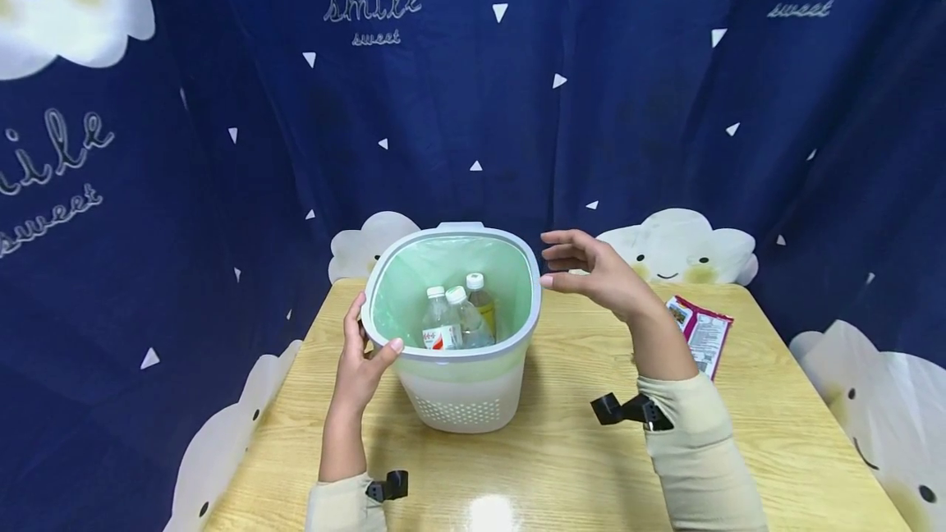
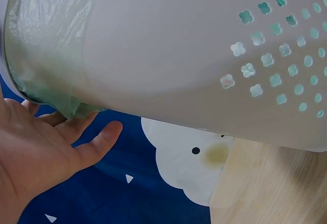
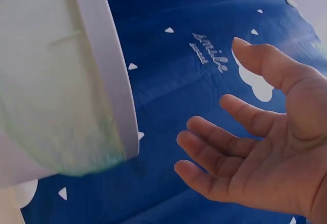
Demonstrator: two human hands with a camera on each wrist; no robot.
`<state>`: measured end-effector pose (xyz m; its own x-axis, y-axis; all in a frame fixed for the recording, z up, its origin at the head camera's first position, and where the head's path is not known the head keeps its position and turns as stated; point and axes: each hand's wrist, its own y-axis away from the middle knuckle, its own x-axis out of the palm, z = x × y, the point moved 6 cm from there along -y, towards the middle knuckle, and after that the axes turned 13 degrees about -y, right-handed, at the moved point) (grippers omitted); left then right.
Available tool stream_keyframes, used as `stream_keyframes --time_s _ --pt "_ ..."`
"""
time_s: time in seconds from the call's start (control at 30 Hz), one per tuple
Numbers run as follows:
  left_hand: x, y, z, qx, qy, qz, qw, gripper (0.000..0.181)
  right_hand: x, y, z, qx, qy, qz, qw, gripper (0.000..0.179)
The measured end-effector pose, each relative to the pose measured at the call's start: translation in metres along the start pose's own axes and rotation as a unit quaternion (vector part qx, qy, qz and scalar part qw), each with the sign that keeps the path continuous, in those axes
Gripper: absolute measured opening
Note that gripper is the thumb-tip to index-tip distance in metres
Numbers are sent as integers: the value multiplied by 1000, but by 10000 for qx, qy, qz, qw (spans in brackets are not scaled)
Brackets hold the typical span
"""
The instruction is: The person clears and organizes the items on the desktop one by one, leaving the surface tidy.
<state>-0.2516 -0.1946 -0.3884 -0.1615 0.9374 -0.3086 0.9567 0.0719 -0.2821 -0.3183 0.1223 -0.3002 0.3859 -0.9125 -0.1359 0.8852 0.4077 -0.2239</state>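
A white trash bin (image 1: pixel 467 414) with a grey rim and a pale green plastic bag (image 1: pixel 421 257) lining it stands on the table. Inside are a clear bottle with a red-and-white label (image 1: pixel 441 327), another clear bottle (image 1: pixel 469 323) and a bottle with a yellow label (image 1: pixel 484 304). My left hand (image 1: pixel 362 364) holds the bin's left front corner, thumb at the front rim. In the left wrist view, its fingers (image 2: pixel 76 124) reach beneath the overhanging bag. My right hand (image 1: pixel 594 273) hovers beside the right rim, fingers loosely bent, palm toward the bin and holding nothing.
A pink-and-white printed packet (image 1: pixel 705 335) lies on the wooden table (image 1: pixel 576 466), partly behind my right forearm. A dark blue curtain (image 1: pixel 628 121) with clouds and white triangles hangs behind and at both sides of the table.
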Motion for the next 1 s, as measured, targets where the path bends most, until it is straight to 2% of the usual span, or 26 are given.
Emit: stream_keyframes --time_s 0.2,0.47,0.63,0.77,0.87,1.0 --pt "-1 0 2 -20 9 24 10000 85 -19 14 -12 153 218 -230 9994 59" --pt "-1 1 2 -24 -27 -16 10000 84 -43 33 -33 260 220 -480 9983 59" --pt "0 -4 20 -8 1 -51 10000 85 -57 47 -48 362 163 -647 9971 61" --pt "2 -7 32 48 0 -91 9999 85 -71 59 -60 365 405 -770 9955 61" --pt "2 -7 33 49 -4 -97 9999 85 -82 69 -72 275 598 -826 9944 59" --pt "0 -7 27 32 4 -54 10000 85 -98 79 -89 170 696 -959 9928 58"
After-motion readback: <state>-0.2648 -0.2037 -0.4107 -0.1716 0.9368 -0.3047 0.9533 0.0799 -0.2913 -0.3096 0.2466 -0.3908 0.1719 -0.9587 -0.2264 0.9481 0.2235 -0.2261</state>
